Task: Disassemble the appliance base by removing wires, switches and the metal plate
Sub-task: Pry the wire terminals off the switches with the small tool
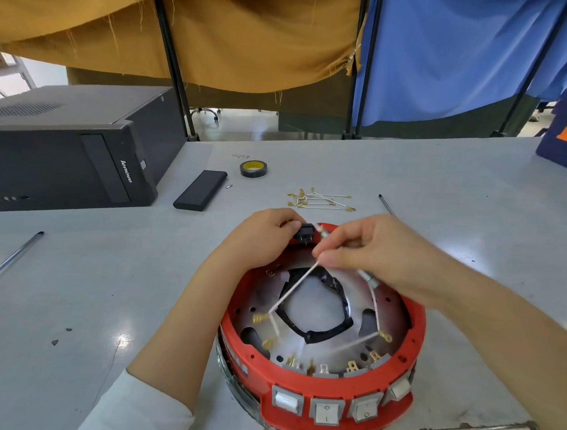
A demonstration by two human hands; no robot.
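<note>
A round red appliance base (413, 334) lies on the grey table, open side up, with a metal plate (398, 317) inside. Several white rocker switches (327, 411) line its near rim. My left hand (261, 238) pinches a black socket part (304, 232) at the far rim. My right hand (374, 251) holds a bundle of white wires (293, 288) with brass terminals, lifted above the plate. One wire runs down to a brass connector (260, 318) on the left side of the plate.
A pile of removed white wires (320, 200) lies beyond the base. A tape roll (253, 168), a black flat box (200, 194) and a black computer case (67, 160) sit at the far left. Thin rods lie at the left (10, 261) and right (386, 204).
</note>
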